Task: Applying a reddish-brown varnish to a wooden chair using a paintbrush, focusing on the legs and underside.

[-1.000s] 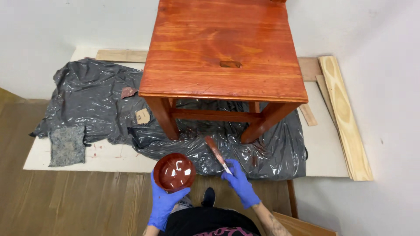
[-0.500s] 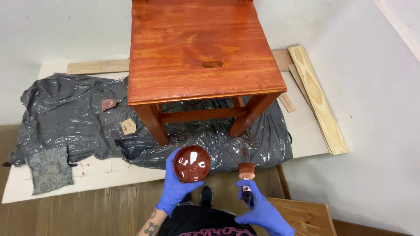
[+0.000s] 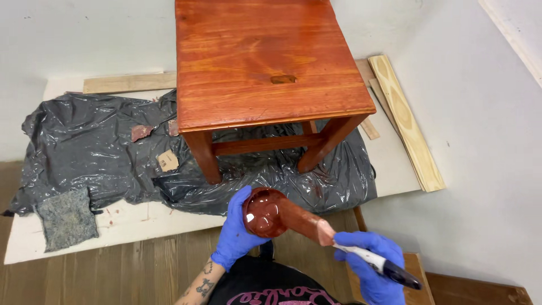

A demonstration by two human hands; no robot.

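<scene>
My left hand, in a blue glove, holds a small round cup of dark red-brown stain close to my body. My right hand, also gloved in blue, grips a paintbrush by its black and white handle. The brush's stained bristles lie across the cup's right rim. Just beyond the hands stands a glossy red-stained wooden stool with a slot in its seat, set on black plastic sheeting.
The sheeting lies on a pale board over a wooden floor. A grey cloth rests at the board's left. Wood planks lie by the right wall, another plank at the back. Small cardboard scraps sit on the plastic.
The brush, held upright beside the cup half a second ago, now lies tilted with its bristles on the cup's rim. The view has shifted, so the stool appears nearer.
</scene>
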